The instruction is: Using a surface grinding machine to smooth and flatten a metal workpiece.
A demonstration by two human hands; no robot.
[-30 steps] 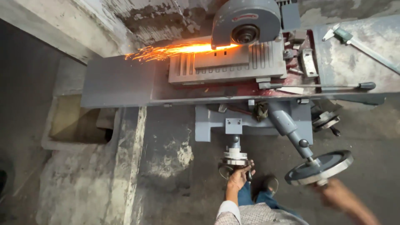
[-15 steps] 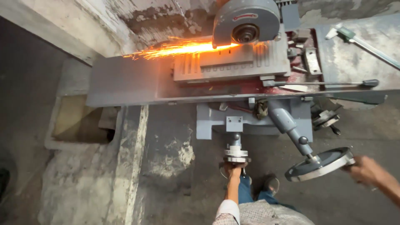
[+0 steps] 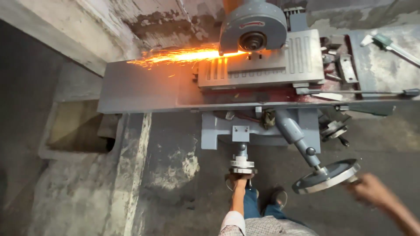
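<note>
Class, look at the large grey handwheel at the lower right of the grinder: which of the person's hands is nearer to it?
Right. The right hand is at the rim of the large handwheel, blurred. The left hand is off to its left, on the small handwheel below the machine's front.

Sparks block table's left end; floor between small handwheel and large handwheel open (narrow).

The right hand is blurred, so its grip on the large handwheel cannot be told. The left hand is partly hidden under the small handwheel. The caliper is cut off by the right edge.
</note>
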